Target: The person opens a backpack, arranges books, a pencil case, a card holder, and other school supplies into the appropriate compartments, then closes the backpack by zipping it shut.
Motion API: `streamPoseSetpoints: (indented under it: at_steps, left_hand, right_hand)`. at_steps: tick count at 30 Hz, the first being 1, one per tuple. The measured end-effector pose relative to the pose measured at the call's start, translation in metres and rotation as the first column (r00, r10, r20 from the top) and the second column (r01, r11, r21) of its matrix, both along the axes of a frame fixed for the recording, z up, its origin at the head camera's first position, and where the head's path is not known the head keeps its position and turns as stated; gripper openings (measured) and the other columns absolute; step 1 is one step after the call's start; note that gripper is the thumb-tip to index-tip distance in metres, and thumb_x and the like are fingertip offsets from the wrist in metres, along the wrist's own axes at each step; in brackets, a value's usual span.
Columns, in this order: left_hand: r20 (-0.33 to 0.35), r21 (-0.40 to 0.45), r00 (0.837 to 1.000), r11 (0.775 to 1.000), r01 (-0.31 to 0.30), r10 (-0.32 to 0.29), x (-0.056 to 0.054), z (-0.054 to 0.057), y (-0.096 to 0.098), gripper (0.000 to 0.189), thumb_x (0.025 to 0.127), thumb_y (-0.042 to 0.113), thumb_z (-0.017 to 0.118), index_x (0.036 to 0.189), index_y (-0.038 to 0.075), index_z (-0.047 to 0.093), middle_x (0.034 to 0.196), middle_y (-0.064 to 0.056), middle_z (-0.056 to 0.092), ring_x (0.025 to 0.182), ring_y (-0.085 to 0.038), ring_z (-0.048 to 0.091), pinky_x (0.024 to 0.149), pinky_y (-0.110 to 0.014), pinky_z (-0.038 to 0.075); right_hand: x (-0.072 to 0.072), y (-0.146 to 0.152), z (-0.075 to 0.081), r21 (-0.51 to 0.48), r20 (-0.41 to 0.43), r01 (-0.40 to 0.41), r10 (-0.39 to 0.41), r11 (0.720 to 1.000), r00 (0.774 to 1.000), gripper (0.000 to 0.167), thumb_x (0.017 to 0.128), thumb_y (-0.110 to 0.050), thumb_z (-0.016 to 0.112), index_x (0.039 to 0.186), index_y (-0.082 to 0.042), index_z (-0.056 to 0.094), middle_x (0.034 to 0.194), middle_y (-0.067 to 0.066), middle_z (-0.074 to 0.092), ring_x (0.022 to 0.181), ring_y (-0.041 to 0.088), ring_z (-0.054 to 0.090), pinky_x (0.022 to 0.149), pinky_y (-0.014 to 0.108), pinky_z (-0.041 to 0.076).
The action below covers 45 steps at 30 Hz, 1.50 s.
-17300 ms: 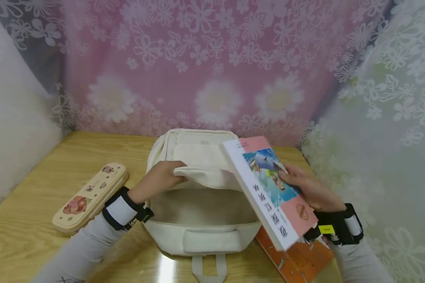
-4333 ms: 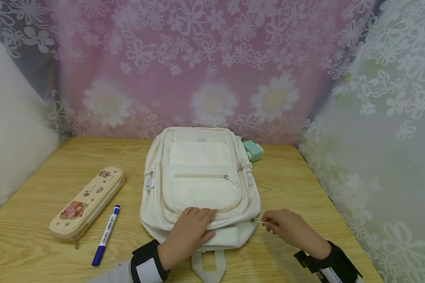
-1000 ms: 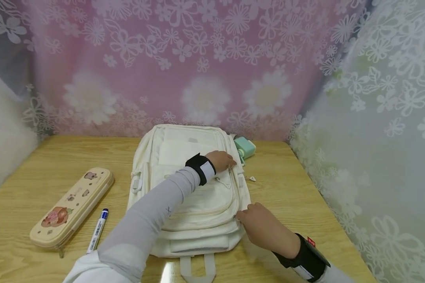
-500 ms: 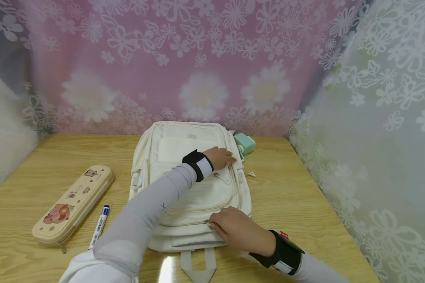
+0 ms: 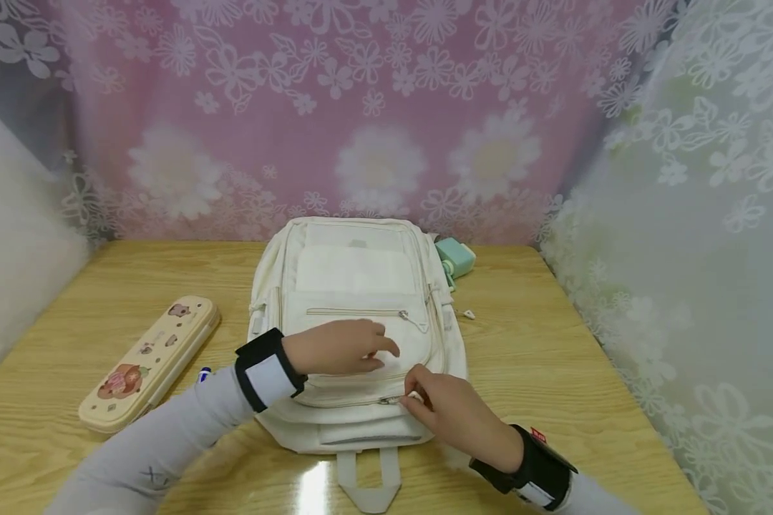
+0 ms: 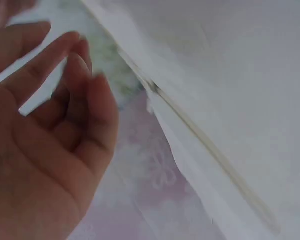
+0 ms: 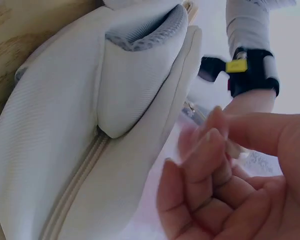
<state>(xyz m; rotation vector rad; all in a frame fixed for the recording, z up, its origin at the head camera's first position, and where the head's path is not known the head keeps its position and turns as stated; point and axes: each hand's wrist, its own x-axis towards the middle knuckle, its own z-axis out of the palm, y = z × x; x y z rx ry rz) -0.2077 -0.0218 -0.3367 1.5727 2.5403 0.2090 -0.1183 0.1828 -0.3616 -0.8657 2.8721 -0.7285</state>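
Observation:
A cream backpack (image 5: 354,272) lies on the wooden table, front side up, its top handle (image 5: 368,493) toward me. My right hand (image 5: 451,411) pinches a zipper pull (image 5: 414,395) between thumb and forefinger, at the slider on the bag's near curved zipper (image 5: 335,405). In the right wrist view that hand (image 7: 225,185) curls its fingers beside the bag's padded fabric (image 7: 140,90). Over the middle of the front pocket hovers my left hand (image 5: 341,347), fingers loosely bent and holding nothing. The left wrist view shows the same hand (image 6: 50,130) apart from the fabric.
To the left lies a cream pencil case (image 5: 151,365) with cartoon prints. A marker's blue end (image 5: 204,373) shows behind my left forearm, which hides the rest. A green bottle (image 5: 456,257) sticks out at the bag's far right side. Patterned curtains (image 5: 373,107) enclose the table.
Earlier the bag gaped and my right hand held a book, now out of view. The zipper pull has travelled from the right side to the near edge. My left hand has just left the right side.

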Motion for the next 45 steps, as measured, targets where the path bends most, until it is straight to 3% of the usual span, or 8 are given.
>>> streamPoseSetpoints:
  at_steps: [2, 5, 10, 16, 23, 31, 39, 45]
  left_hand:
    - [0.174, 0.001, 0.985, 1.000, 0.001, -0.001, 0.012, -0.001, -0.003, 0.032, 0.093, 0.024, 0.058, 0.125, 0.022, 0.058, 0.074, 0.008, 0.054, 0.063, -0.003, 0.046, 0.061, -0.018, 0.040]
    - [0.373, 0.016, 0.928, 1.000, 0.013, -0.018, 0.023, -0.005, -0.002, 0.025, 0.093, 0.025, 0.058, 0.118, 0.022, 0.059, 0.065, 0.011, 0.047, 0.056, 0.001, 0.041, 0.056, -0.014, 0.036]
    - [0.466, 0.079, 0.883, 0.997, 0.026, -0.060, 0.027, -0.012, 0.005, 0.011, 0.097, 0.020, 0.050, 0.094, 0.017, 0.060, 0.064, 0.010, 0.047, 0.055, 0.002, 0.042, 0.056, -0.012, 0.036]
    - [0.500, 0.146, 0.866, 0.987, -0.070, -0.013, 0.034, -0.008, -0.001, 0.012, 0.096, 0.022, 0.051, 0.090, 0.016, 0.059, 0.071, 0.005, 0.060, 0.062, 0.002, 0.054, 0.061, -0.014, 0.045]
    - [0.448, 0.284, 0.891, 0.934, -0.218, 0.072, 0.050, 0.004, -0.006, 0.014, 0.090, 0.028, 0.060, 0.083, 0.017, 0.062, 0.072, 0.005, 0.064, 0.061, 0.003, 0.057, 0.058, -0.014, 0.044]
    - [0.429, 0.288, 0.896, 0.923, -0.257, 0.115, 0.071, 0.009, -0.008, 0.014, 0.096, 0.007, 0.048, 0.100, 0.008, 0.062, 0.076, 0.003, 0.064, 0.064, 0.004, 0.053, 0.061, -0.014, 0.044]
    - [0.522, 0.237, 0.803, 0.855, -0.461, 0.288, 0.090, 0.004, -0.053, 0.015, 0.094, -0.001, 0.044, 0.102, 0.008, 0.054, 0.075, 0.003, 0.063, 0.059, 0.000, 0.055, 0.055, -0.019, 0.042]
    - [0.462, 0.218, 0.786, 0.807, -0.549, 0.411, 0.090, 0.001, -0.107, 0.019, 0.089, -0.007, 0.046, 0.093, 0.005, 0.060, 0.067, 0.005, 0.058, 0.054, 0.000, 0.053, 0.050, -0.019, 0.040]
  right_hand:
    - [0.000, -0.001, 0.002, -0.003, -0.023, -0.005, 0.005, 1.000, 1.000, 0.012, 0.093, -0.024, 0.058, 0.092, -0.015, 0.052, 0.061, -0.011, 0.042, 0.051, -0.003, 0.032, 0.048, 0.015, 0.030]
    - [0.001, -0.003, 0.007, -0.008, -0.062, -0.025, 0.025, 1.000, 0.998, 0.011, 0.092, -0.024, 0.059, 0.092, -0.015, 0.053, 0.065, -0.010, 0.048, 0.054, -0.003, 0.036, 0.050, 0.014, 0.033]
    - [0.000, -0.003, 0.013, -0.004, -0.094, -0.048, 0.048, 0.999, 0.994, 0.014, 0.093, -0.027, 0.058, 0.092, -0.014, 0.053, 0.067, -0.009, 0.056, 0.054, -0.004, 0.040, 0.050, 0.014, 0.035]
    - [-0.014, 0.015, 0.014, 0.020, -0.217, -0.074, 0.077, 0.997, 0.973, 0.012, 0.093, -0.023, 0.057, 0.097, -0.013, 0.054, 0.079, -0.007, 0.057, 0.066, 0.001, 0.047, 0.058, 0.018, 0.041]
    - [-0.043, 0.027, -0.002, 0.265, -0.452, -0.187, 0.293, 0.946, 0.843, 0.048, 0.078, -0.009, 0.073, 0.120, -0.004, 0.050, 0.130, 0.014, 0.051, 0.120, 0.029, 0.050, 0.096, 0.040, 0.044]
    - [-0.053, 0.013, -0.010, 0.326, -0.407, -0.222, 0.349, 0.919, 0.844, 0.054, 0.084, -0.015, 0.069, 0.134, -0.011, 0.048, 0.140, 0.006, 0.048, 0.127, 0.022, 0.048, 0.100, 0.036, 0.043]
    - [-0.046, 0.003, -0.012, 0.317, -0.415, -0.154, 0.283, 0.936, 0.865, 0.034, 0.090, -0.009, 0.060, 0.124, -0.014, 0.059, 0.123, 0.003, 0.063, 0.112, 0.016, 0.060, 0.084, 0.031, 0.052]
    - [-0.044, 0.003, -0.012, 0.278, -0.427, -0.136, 0.249, 0.951, 0.869, 0.035, 0.088, -0.004, 0.061, 0.121, -0.014, 0.062, 0.118, 0.002, 0.065, 0.107, 0.016, 0.063, 0.080, 0.030, 0.053]
